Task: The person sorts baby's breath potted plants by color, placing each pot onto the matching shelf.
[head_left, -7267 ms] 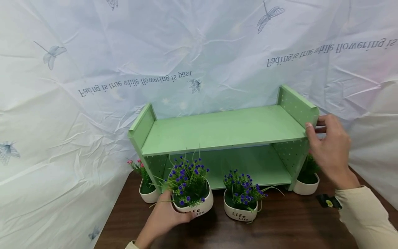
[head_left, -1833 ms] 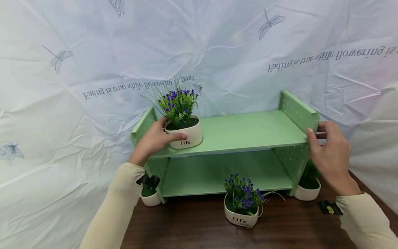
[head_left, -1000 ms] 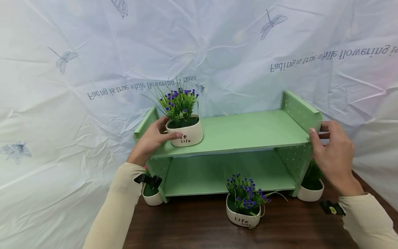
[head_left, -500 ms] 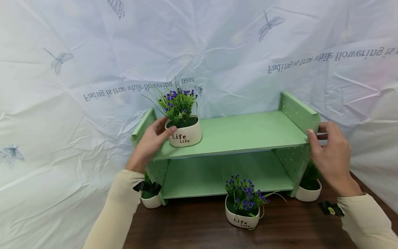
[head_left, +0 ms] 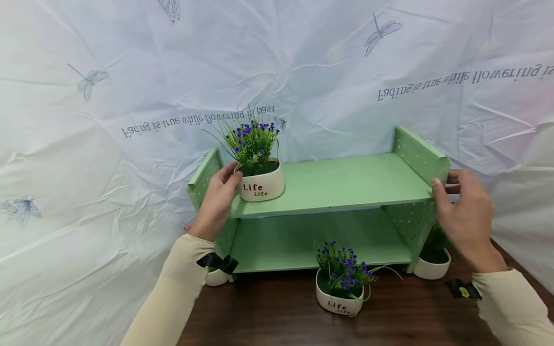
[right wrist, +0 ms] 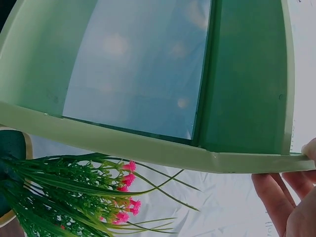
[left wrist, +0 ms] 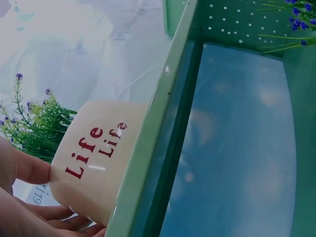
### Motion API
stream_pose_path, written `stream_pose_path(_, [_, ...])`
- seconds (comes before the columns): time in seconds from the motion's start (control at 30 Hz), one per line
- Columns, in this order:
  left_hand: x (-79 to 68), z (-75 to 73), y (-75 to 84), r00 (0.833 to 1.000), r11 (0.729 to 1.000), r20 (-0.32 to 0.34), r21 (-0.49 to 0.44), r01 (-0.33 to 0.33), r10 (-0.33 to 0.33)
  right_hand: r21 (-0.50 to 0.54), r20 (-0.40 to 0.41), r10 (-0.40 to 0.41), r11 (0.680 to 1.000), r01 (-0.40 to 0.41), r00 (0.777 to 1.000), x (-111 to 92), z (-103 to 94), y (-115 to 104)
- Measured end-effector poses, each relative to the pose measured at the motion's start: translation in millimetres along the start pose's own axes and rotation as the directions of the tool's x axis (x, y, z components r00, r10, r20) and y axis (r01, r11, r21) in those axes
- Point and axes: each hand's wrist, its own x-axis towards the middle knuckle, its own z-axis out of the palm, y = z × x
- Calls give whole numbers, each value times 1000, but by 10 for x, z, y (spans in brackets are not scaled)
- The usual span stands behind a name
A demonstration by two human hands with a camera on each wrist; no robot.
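Observation:
On the left of the green two-tier shelf's (head_left: 346,180) top board stands a white "Life" flowerpot (head_left: 262,185) with purple artificial flowers. My left hand (head_left: 216,202) touches its left end. In the left wrist view the thumb (left wrist: 32,168) lies near the pot's rim and the fingers are lower on its side, partly hidden. My right hand (head_left: 465,206) grips the front edge of the shelf's right side panel, thumb in front, fingers behind. A second purple flowerpot (head_left: 339,295) stands on the table before the shelf.
A dark brown wooden table (head_left: 277,312) carries the shelf. White pots stand by its left side (head_left: 216,277) and right side (head_left: 433,269); the right wrist view shows pink flowers (right wrist: 126,197). A printed fabric backdrop (head_left: 311,57) hangs behind and around.
My left hand lifted the flowerpot from the table onto the top board. Lately its thumb has slid left off the pot's front, and the pot shifted slightly. My right hand stays on the shelf.

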Motion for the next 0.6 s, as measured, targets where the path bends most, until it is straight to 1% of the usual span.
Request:
stream_pose_path(0.2, [15,2,6,1000,1000,-6,2,13,-13,0,4,2,1000,-2,1000,-9,5,-3])
stream_pose_path(0.5, [46,-14,17,1000,1000,10,-2,30,-30,4,-6,8,1000,-8,1000,2,-4,9])
stream_pose_path(0.6, [30,-25,4,1000,1000,3,11,11,-11,6,-4,4,1000,-4,1000,2,-4,4])
